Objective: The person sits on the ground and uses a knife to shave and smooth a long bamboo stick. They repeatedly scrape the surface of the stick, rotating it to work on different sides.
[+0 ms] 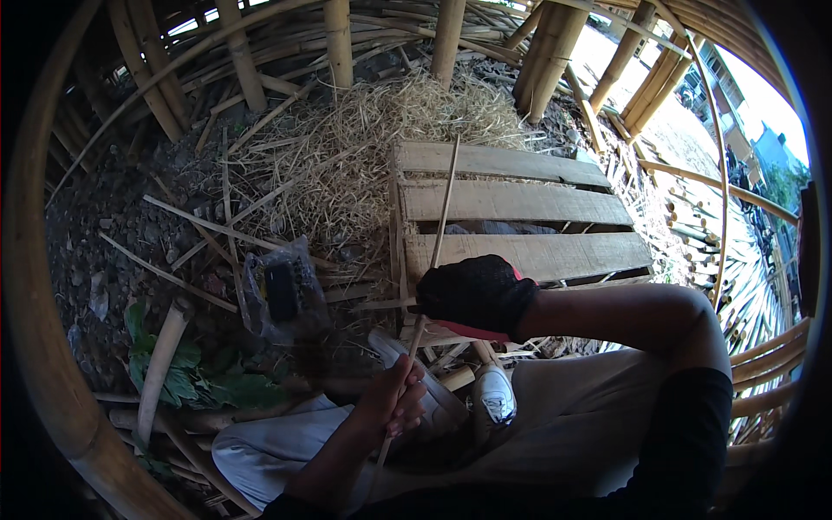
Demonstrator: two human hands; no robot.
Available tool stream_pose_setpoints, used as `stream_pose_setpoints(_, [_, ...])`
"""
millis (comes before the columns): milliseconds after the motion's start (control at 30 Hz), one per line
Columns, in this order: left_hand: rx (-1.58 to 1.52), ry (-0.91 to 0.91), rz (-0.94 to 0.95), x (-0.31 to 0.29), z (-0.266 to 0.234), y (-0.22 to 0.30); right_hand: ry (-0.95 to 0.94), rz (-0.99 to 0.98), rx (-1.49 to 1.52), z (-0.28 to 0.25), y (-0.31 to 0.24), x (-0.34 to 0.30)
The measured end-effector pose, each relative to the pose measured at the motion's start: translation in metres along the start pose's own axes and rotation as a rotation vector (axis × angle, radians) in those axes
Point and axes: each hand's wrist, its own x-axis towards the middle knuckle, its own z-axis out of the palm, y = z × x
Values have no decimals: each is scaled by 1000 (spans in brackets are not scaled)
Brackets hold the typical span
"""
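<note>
A long thin bamboo strip (445,199) slants from the wooden slatted crate down toward my lap. My bare left hand (399,400) is closed around its lower part, above my grey trousers. Higher up, my right hand (477,296), in a black glove with red showing at its edge, is closed on the same strip in front of the crate's near slats. The glove hides the strip where it passes through and hides most of the fingers. A narrow pale piece (381,304) shows left of the glove; whether the hand holds it I cannot tell.
The low slatted wooden crate (520,204) stands ahead, with dry straw shavings (347,165) behind it. A clear plastic bag (308,286) with a dark object lies left, near loose bamboo strips (199,224) and green leaves (178,364). Bamboo posts (338,43) surround me.
</note>
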Motion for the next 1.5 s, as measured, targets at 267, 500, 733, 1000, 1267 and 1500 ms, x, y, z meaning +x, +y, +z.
stream_pose_setpoints(267, [56,30,7,-2,1,-3,100,-247,-74,6,7,0])
stream_pose_setpoints(500, [67,22,0,-1,2,-6,12,-271,3,7,18,7])
stream_pose_setpoints(733, [85,25,-20,-3,3,-5,-223,-257,-21,-11,19,24])
stream_pose_setpoints(1000, [66,-36,-30,1,-5,-7,-214,-243,-61,-6,19,27])
stream_pose_setpoints(1267, [-49,-92,-64,1,-6,-4,-235,-143,107,-10,16,27])
stream_pose_setpoints(1500, [-95,-142,-24,12,-22,-7,-209,515,662,-38,27,13])
